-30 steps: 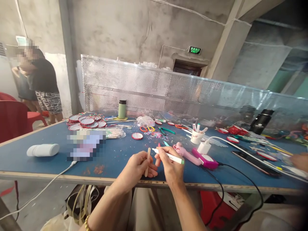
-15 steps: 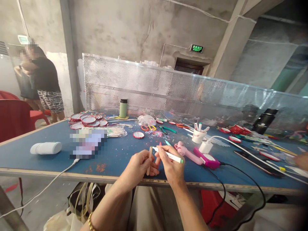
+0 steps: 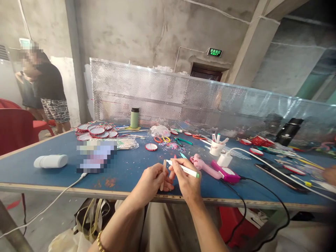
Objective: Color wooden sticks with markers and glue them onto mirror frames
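Observation:
My left hand point(image 3: 150, 182) pinches a flat wooden stick point(image 3: 163, 170) and holds it upright over the near edge of the blue table point(image 3: 52, 175). My right hand point(image 3: 186, 180) grips a white marker with a green end point(image 3: 185, 169), and its tip touches the top of the stick. Just beyond the hands lie a pink glue gun point(image 3: 203, 166) and a magenta device point(image 3: 227, 174) with a black cable.
Red-rimmed round discs point(image 3: 96, 132), a green flask point(image 3: 134, 118), scissors point(image 3: 182, 141), a cup of markers point(image 3: 216, 147), a white bottle point(image 3: 51, 161) and a phone point(image 3: 280, 178) lie on the table. A perforated metal screen point(image 3: 183, 101) runs behind. People point(image 3: 49, 91) stand at the far left by red chairs point(image 3: 15, 127).
Both hands stay together at the table's edge, with the marker tip still at the top of the stick. The view shifted slightly.

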Available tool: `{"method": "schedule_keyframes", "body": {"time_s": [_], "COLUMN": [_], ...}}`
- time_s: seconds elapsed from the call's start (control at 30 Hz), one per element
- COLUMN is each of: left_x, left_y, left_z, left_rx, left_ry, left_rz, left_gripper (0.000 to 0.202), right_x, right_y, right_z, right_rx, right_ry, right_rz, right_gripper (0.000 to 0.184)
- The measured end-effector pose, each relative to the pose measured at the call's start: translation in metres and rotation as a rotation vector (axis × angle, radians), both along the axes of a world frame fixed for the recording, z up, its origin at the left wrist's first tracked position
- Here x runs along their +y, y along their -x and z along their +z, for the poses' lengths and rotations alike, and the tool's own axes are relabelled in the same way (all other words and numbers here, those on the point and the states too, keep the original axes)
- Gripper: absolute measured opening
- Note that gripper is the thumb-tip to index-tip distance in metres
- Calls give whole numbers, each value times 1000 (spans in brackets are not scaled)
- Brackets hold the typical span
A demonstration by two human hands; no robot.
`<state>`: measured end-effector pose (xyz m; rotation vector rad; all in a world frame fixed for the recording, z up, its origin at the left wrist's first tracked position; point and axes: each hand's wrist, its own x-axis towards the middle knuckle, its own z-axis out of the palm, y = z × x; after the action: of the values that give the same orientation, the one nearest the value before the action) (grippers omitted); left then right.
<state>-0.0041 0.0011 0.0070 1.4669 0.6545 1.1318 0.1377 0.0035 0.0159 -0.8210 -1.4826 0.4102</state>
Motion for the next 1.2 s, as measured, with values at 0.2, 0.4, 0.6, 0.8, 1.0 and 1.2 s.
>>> {"method": "schedule_keyframes", "body": {"time_s": [0.2,0.4,0.6,0.8,1.0,1.2], "left_x": [-1,0,0,0,0,-2], "left_y": [0,0,1,1,0,1], "left_z": [1,0,0,1,0,1], "left_rx": [10,8,4,7,-3,-3], "left_ry": [-17,-6,-1,-8,4,-5], "left_rz": [3,-4,-16,-5,-14,-6], "left_gripper": [38,36,34,36,35,38], "right_x": [0,1,0,0,1,0], "right_y": [-1,-1,-1,-1,-1,0], "right_z": [-1,-1,-1,-1,-1,1], "right_rx": [-10,-25,-14,-23,9,-17], "right_ry": [-3,11,21,21,29,32], "right_rz": [-4,1,-5,-6,-21,-16], "right_gripper": [19,19,21,21,23,22]}}
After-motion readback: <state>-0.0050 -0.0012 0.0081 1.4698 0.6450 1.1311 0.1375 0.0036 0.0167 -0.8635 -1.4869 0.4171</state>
